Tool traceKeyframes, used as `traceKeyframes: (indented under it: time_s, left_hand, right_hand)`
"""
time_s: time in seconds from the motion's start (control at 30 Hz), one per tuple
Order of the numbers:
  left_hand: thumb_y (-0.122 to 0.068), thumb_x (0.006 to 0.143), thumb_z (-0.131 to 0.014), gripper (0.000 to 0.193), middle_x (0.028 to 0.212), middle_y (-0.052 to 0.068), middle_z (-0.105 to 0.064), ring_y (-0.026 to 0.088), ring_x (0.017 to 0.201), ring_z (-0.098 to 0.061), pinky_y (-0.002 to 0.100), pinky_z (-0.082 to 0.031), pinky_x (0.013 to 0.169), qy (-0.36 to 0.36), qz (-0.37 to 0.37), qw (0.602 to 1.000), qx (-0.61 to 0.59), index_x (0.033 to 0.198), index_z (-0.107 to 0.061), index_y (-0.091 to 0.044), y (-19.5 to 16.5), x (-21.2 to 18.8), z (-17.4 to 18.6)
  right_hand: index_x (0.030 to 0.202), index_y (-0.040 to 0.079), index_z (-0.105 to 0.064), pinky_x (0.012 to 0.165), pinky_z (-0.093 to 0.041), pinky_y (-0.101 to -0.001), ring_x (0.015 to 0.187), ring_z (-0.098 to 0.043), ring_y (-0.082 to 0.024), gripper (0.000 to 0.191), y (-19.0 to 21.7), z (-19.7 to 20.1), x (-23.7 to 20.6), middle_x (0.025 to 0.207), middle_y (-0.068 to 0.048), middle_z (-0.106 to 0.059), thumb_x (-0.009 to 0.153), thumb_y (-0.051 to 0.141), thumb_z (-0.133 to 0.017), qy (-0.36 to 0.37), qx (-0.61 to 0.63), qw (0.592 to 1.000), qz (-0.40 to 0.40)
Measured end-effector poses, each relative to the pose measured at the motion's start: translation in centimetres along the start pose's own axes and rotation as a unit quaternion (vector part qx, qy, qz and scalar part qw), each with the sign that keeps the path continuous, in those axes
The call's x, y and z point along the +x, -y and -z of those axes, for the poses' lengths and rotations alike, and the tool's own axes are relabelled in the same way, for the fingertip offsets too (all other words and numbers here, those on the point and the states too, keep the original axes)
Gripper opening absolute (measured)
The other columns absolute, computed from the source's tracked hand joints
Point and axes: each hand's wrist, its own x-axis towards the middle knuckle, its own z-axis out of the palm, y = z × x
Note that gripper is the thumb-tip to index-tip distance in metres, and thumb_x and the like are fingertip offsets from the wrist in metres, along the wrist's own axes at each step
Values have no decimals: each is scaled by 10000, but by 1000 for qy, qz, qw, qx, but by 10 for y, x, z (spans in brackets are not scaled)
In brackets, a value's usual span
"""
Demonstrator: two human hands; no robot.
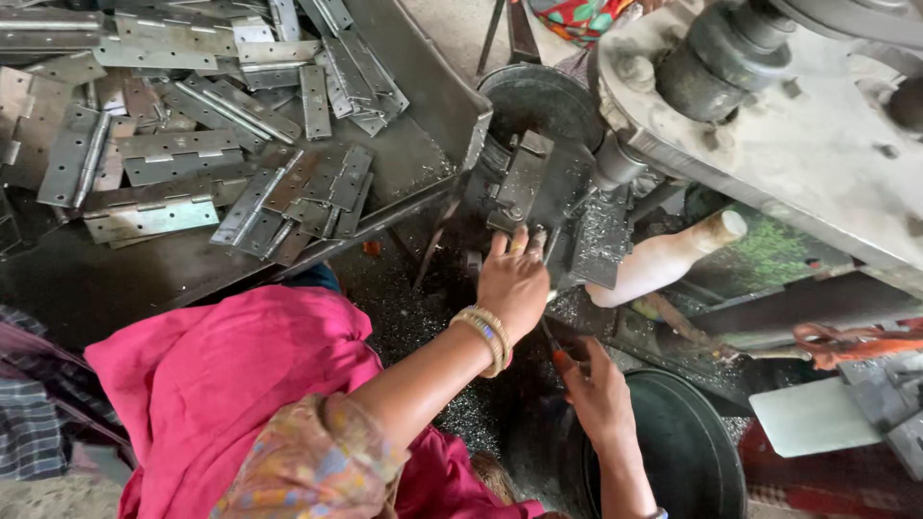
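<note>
My left hand (514, 281), with bangles on the wrist, reaches up to the dark metal fixture (567, 192) of a machine. Its fingertips close on the lower edge of a grey hinge (524, 181) that stands in the fixture. My right hand (596, 389) is lower and nearer to me, above a black round tub (687, 452). It grips a thin tool with an orange-red handle (560, 360) whose tip points up toward the left hand. A pink cloth (231, 384) covers my lap.
A sloped metal tray (423, 86) at the upper left holds several loose grey hinges (173, 154). The grey machine body (808, 135) fills the upper right, with a pale wooden handle (673, 255) below it. Metal shavings (413, 317) cover the floor.
</note>
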Motion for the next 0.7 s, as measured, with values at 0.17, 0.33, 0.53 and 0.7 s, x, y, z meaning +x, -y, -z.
traceKeyframes:
  time_s: [0.17, 0.33, 0.53, 0.7]
  left_hand:
    - [-272, 937, -596, 348, 1600, 107, -348, 297, 1508, -229, 531, -62, 1226, 88, 28, 994, 64, 1229, -683, -104, 8, 8, 1]
    - [-357, 983, -506, 453, 1550, 131, -410, 328, 1491, -249, 534, -39, 1218, -6, 29, 999, 32, 1278, -660, -49, 16, 15, -2]
    - [-189, 930, -519, 356, 1580, 84, -370, 322, 1503, -240, 552, -17, 1217, 48, 8, 994, 102, 1239, -669, -95, 19, 22, -8]
    - [-230, 1069, -441, 371, 1608, 149, -413, 338, 1539, -263, 540, 27, 1250, 27, 28, 994, 100, 1264, -695, -44, 18, 30, -15]
  right_hand:
    - [1192, 88, -588, 617, -534, -464, 695, -713, -393, 356, -45, -32, -2, 836, -203, -732, 880, 238, -674, 51, -70, 996, -24]
    - [1045, 20, -634, 624, -504, -494, 781, -664, -444, 291, -62, -85, -25, 810, -248, -701, 904, 266, -701, -1, -69, 997, 42]
    - [1017, 15, -637, 712, -530, -485, 757, -684, -420, 281, -64, -47, -2, 812, -268, -697, 930, 280, -665, 70, -30, 997, 25]
    - [1039, 18, -639, 703, -520, -474, 842, -684, -408, 264, -67, -72, -10, 854, -239, -707, 878, 227, -663, 21, -33, 998, 40]
